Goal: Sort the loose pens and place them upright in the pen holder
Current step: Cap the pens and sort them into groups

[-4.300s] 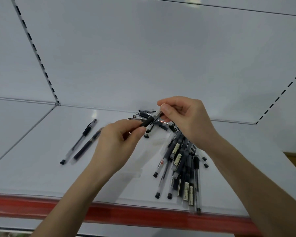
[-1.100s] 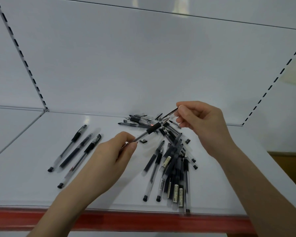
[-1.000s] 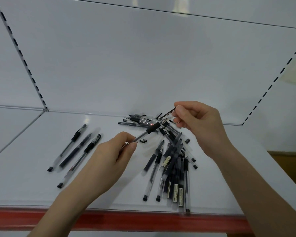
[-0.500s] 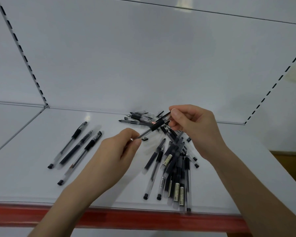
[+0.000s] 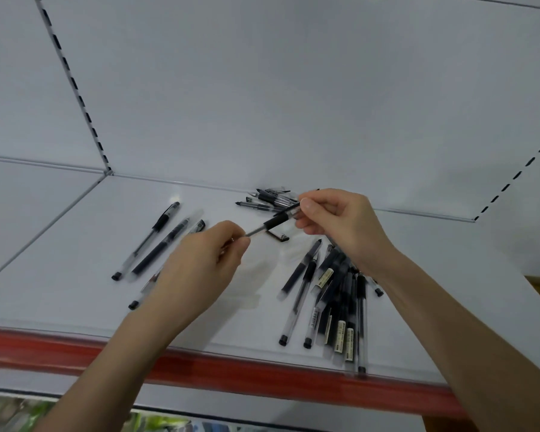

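head view: both hands clamped on one black-grip pen (image 5: 275, 221) above a white shelf (image 5: 75, 260).
left hand (image 5: 200, 263) pinching the thin tip end, right hand (image 5: 340, 226) pinching the clear barrel end, fingers of both curled; pen tilted, held clear of the shelf, over a small dark piece (image 5: 279, 237) too small to identify. below the right hand, a loose pile of pens (image 5: 334, 291) lying flat, fanned toward the red front strip (image 5: 231, 369). at the left, three pens (image 5: 161, 246) side by side, the nearest partly hidden by the left hand. near the back wall, a few more pens (image 5: 264, 201), crossed.
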